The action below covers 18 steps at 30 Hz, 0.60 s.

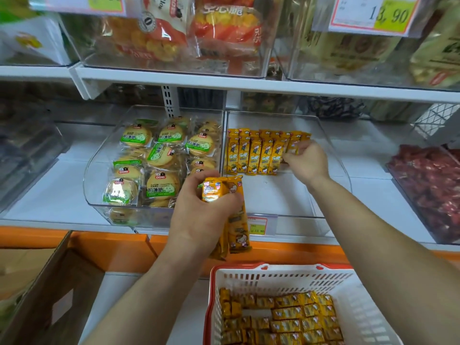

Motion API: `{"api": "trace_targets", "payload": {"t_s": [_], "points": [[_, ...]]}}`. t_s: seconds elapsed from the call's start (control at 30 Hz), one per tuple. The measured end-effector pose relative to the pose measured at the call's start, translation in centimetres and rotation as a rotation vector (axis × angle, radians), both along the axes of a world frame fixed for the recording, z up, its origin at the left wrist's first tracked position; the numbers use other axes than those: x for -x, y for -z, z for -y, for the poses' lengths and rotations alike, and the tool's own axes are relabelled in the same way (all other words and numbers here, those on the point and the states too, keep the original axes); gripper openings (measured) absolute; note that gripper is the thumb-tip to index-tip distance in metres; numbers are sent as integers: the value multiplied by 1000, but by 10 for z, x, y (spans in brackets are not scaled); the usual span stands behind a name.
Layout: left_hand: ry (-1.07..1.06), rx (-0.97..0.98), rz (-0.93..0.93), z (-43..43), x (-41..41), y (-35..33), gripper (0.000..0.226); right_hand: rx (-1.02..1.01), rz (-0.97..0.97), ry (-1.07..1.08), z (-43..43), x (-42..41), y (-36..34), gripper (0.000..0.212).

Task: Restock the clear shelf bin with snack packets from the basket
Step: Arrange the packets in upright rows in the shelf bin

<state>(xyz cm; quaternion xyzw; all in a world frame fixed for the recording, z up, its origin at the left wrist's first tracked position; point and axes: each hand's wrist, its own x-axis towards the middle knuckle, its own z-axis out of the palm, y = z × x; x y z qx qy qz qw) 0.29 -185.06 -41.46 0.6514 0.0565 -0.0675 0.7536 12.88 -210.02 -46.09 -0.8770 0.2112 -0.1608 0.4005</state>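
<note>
The clear bin (273,195) sits on a white shelf (368,165). At the back of the bin a row of yellow packets (254,155) stands up, side by side. The right hand (307,160) is inside the bin, at the right end of that row, and its fingers pinch one packet (293,145) there. The left hand (201,215) is just in front of the bin, at its left corner. Its fingers are curled tight round a bunch of packets (235,220) that hangs down past the bin's front edge. A small price tag (257,225) sits on the front of the bin, just right of that bunch. Below the bin, nearer the person, is a white basket (286,275) with a red rim, and many more loose packets (293,317) lie flat in it. Just left of the bin is another clear box (94,175) full of round biscuit packs (159,160). Far to the right of the bin lies a heap of red sweets (428,185).
</note>
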Motion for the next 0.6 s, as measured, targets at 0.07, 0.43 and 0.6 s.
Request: {"api": "trace_targets", "payload": {"t_s": [0.07,0.43,0.6], "points": [[-21,13,-27,1,1,0,43,-102,111,-32,-18,44,-14,25],[26,218,-138,17,18,-11,15,-732,-2,-469,-84,191,-48,31],[64,204,-98,17,22,-15,27,-992,-1,-431,-76,202,-53,38]]}}
